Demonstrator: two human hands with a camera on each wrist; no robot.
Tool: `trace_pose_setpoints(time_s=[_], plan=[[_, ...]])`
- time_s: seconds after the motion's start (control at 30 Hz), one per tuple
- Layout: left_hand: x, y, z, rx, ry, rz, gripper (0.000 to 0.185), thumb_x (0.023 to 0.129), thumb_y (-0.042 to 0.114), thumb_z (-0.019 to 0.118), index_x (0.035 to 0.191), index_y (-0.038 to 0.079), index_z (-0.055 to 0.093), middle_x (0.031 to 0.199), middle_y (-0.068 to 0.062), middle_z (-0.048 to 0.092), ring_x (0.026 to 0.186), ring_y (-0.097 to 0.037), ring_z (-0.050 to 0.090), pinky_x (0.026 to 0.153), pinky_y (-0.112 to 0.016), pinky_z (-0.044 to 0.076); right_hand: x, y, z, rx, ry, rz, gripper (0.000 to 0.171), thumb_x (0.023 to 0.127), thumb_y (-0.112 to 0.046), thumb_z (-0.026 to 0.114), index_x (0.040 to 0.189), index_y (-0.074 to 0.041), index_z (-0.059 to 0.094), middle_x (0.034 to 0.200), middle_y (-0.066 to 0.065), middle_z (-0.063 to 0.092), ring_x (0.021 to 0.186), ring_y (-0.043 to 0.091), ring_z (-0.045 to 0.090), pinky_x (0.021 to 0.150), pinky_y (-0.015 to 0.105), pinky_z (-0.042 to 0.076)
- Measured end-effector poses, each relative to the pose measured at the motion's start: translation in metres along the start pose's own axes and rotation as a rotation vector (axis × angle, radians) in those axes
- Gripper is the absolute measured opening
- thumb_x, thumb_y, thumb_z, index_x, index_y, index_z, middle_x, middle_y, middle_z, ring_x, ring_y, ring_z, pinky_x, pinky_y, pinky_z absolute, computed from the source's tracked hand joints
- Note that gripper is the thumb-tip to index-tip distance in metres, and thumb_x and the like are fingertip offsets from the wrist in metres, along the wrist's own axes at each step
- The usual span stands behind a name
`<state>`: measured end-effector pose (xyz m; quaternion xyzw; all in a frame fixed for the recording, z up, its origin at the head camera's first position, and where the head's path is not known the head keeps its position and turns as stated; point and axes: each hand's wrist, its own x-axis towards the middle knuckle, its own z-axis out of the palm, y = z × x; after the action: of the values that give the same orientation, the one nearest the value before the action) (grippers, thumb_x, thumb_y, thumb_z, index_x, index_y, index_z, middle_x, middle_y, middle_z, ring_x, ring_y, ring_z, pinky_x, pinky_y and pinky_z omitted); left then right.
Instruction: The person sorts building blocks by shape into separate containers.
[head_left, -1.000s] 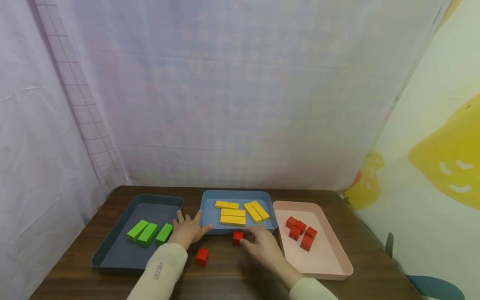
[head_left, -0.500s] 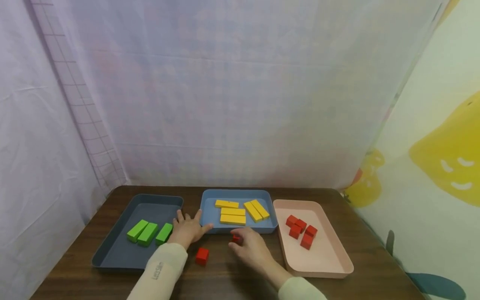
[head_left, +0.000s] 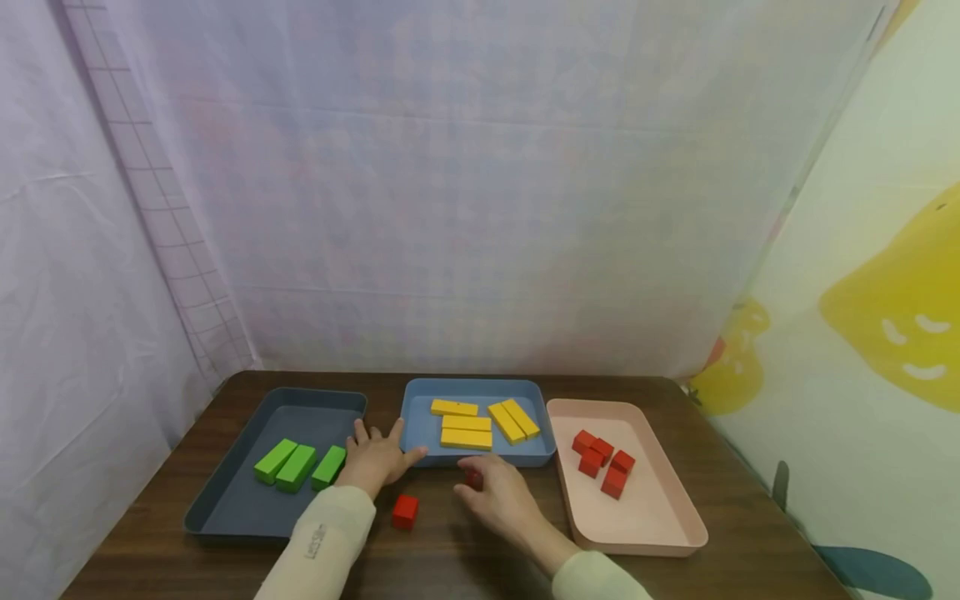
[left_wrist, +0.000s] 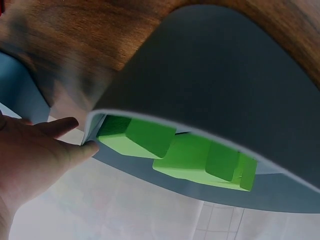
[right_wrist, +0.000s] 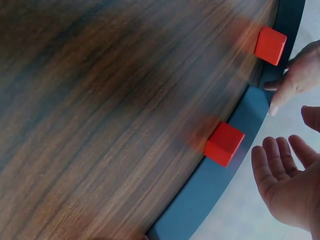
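Observation:
My right hand [head_left: 501,498] is at a red cube [head_left: 474,478] in front of the blue tray [head_left: 480,461], covering part of it in the head view. From the right wrist, the same cube [right_wrist: 224,144] shows apart from the loosely bent fingers, with thumb and forefinger spread. My left hand [head_left: 372,461] lies with fingers spread between the dark grey tray [head_left: 225,521] and the blue one. In the left wrist view, fingertips of that hand [left_wrist: 35,157] meet the grey tray's rim. Another red cube [head_left: 405,512] sits on the table nearer me, right of the left sleeve.
Several green blocks [head_left: 296,468] lie in the grey tray, several yellow blocks [head_left: 467,438] in the blue one. At the right, a pink tray [head_left: 660,517] bears several red cubes [head_left: 613,482]. A pale curtain [head_left: 465,208] hangs behind the wooden table [head_left: 450,567].
My right hand has moved left, from beside the red cube near the blue tray to partly over it, then stayed nearly still. The left hand keeps its place.

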<state>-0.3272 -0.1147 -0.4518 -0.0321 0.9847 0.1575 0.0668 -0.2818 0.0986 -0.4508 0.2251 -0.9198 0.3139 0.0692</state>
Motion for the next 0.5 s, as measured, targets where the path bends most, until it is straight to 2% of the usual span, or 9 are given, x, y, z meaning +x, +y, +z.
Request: trace_pose_setpoints(time_s=[0.3,0.5], plan=[[-0.002,0.003,-0.003,0.003,-0.016,-0.019,0.080,0.098,0.061,0.048,0.158,0.011,0.028,0.153,-0.037,0.026,0.145,-0.054,0.004,0.115,-0.063,0.012,0.002,-0.004,0.004,-0.005,0.004,-0.012,0.033,0.084,-0.019,0.077,0.113,-0.004,0.072,0.096,0.005,0.066,0.083,0.018,0.061,0.075,0.037,0.051],[-0.002,0.002,-0.001,-0.008,-0.015,-0.021,0.079,0.098,0.060,0.048,0.157,0.011,0.029,0.153,-0.038,0.024,0.145,-0.055,0.003,0.115,-0.063,0.011,0.003,-0.010,0.011,-0.012,-0.008,-0.046,0.032,0.085,-0.020,0.077,0.113,-0.004,0.072,0.106,0.010,0.069,0.093,0.022,0.064,0.082,0.041,0.052]])
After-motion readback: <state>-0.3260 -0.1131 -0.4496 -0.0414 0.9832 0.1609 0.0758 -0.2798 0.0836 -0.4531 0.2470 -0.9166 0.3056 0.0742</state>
